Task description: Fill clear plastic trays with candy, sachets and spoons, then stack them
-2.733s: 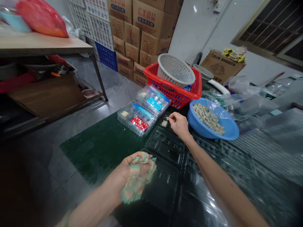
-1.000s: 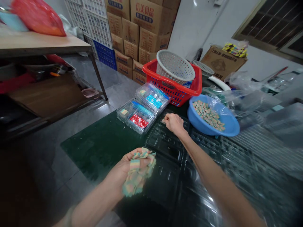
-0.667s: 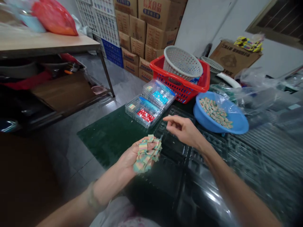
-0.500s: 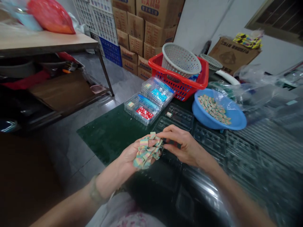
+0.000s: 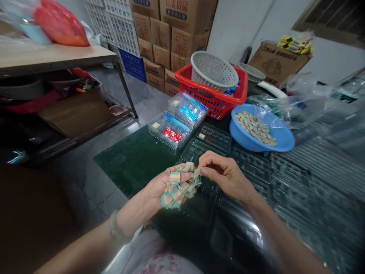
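Observation:
A heap of striped candy pieces, in pastel green, pink and yellow, fills my left hand, whose thumb lies over the pile. My right hand pinches one candy piece at the heap's right side between thumb and forefinger. Just beyond my hands is a clear plastic tray. Behind it, another clear tray holds one small candy piece. More of the same candy lies in a blue basin on the right.
Stacked clear boxes with red and blue cards stand at the table's far side. Behind them is a red basket holding a grey colander. Several empty clear trays cover the right side. A wooden table stands left, cartons behind.
My right thumb and forefinger have closed on a candy piece at the edge of the heap. The left hand still holds the pile, and the view has shifted slightly.

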Tool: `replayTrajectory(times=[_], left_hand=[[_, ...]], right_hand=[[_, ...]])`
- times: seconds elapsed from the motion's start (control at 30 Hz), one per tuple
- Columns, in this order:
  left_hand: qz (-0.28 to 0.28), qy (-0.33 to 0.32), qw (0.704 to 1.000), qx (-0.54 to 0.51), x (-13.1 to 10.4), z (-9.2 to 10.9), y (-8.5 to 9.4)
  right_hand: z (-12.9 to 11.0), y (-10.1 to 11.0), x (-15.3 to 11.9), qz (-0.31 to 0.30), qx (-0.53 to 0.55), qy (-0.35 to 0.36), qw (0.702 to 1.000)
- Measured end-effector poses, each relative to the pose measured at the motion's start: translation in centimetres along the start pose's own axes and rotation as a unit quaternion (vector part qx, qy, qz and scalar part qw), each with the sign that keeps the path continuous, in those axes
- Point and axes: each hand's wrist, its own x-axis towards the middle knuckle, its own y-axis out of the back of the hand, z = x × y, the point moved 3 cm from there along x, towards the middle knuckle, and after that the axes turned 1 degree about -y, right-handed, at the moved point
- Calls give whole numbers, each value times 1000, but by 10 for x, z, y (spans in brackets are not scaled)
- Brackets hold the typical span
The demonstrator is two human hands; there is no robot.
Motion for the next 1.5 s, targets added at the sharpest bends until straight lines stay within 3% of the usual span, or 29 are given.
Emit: replayTrajectory(times=[0.13, 0.3, 0.5, 0.63, 0.7, 0.87, 1.0, 1.33, 1.5], left_hand=[[20, -10, 999, 29, 1, 1, 1], [13, 4, 999, 30, 6, -4, 6], [8, 2, 1000, 5, 6, -3, 3], [26, -7, 999, 18, 6, -1, 5], [29, -10, 999, 28, 6, -2, 6], [36, -26, 998, 45, 6, -6, 9], [49, -20, 998, 46, 6, -6, 8], [70, -40, 994, 72, 4, -5, 3], [28, -23, 998, 48, 4, -9, 5]], right_hand=[[11, -1, -2, 20, 68, -78, 994], [20, -9, 0, 74, 77, -133, 985], [12, 1, -6, 121, 87, -123, 981], [5, 5, -12, 26, 48, -142, 988], [5, 0, -15, 7, 0, -144, 990], [7, -15, -19, 91, -102, -110, 984], [9, -16, -22, 119, -65, -124, 983], [17, -16, -21, 85, 95, -190, 973], [21, -16, -23, 87, 162, -216, 959]])
